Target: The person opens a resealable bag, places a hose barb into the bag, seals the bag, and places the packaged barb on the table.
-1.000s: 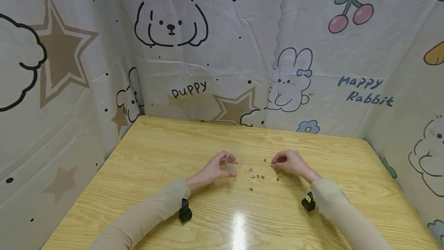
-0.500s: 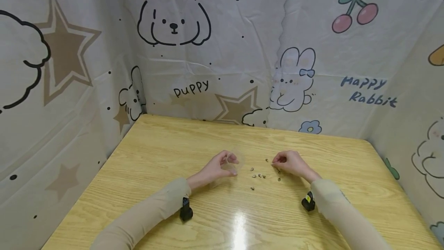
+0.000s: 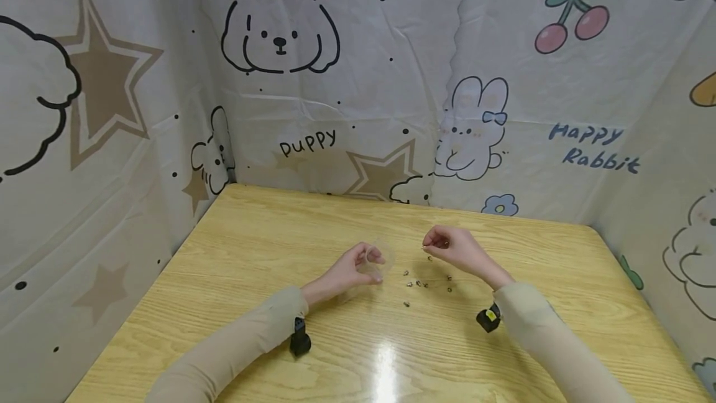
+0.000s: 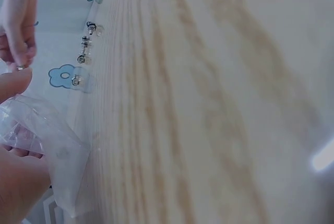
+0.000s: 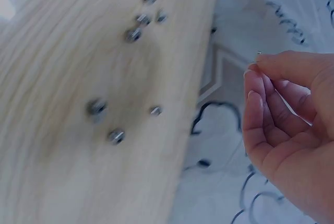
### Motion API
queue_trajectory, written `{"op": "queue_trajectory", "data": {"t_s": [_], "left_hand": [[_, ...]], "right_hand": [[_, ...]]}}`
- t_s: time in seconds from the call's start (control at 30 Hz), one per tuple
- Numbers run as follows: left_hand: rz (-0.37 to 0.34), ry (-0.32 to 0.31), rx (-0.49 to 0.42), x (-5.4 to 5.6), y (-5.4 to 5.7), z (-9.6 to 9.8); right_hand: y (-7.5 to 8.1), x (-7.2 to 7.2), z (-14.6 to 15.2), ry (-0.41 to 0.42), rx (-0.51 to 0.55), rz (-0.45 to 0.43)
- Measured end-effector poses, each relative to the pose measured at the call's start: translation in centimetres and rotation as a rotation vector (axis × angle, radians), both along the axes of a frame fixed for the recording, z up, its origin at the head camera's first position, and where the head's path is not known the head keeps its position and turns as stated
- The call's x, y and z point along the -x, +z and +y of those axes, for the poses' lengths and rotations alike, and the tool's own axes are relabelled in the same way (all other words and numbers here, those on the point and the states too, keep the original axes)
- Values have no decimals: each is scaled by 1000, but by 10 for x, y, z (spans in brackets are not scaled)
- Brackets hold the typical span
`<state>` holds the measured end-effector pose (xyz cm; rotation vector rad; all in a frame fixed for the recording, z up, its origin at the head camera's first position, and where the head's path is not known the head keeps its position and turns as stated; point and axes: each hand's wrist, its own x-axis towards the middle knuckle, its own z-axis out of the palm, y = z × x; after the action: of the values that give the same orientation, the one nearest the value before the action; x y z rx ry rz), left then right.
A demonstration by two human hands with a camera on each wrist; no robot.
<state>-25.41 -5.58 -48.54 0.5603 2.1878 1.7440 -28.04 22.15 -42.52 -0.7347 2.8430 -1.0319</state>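
Observation:
My left hand holds a clear plastic bag, its fingers and thumb curled round the rounded mouth. Farther right, my right hand is raised above the table. Its thumb and index fingertips pinch a small shiny metal piece, mostly hidden by the fingers. Several similar metal pieces lie loose between and below the two hands, one of them closer to the front. They are small, silvery and roundish, and their exact kind is unclear. Whether the bag contains anything cannot be made out.
The wooden table runs back to a printed cloth backdrop, which also stands at both sides. Black wrist cameras hang below each sleeve, the left camera and the right camera. Light glares on the front tabletop.
My right hand has lifted from the table and moved left and away from me with the pinched metal piece. The left hand and the bag stay where they were.

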Motion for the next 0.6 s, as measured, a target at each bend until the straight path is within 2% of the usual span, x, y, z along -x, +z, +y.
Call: {"op": "queue_trajectory", "data": {"t_s": [0.3,0.6], "left_hand": [[-3,-3,3,1,-1,0],[0,-34,-17,1,0,-1]], "right_hand": [[27,-16,-36,112,46,41],[34,-19,-63,219,40,99]]}}
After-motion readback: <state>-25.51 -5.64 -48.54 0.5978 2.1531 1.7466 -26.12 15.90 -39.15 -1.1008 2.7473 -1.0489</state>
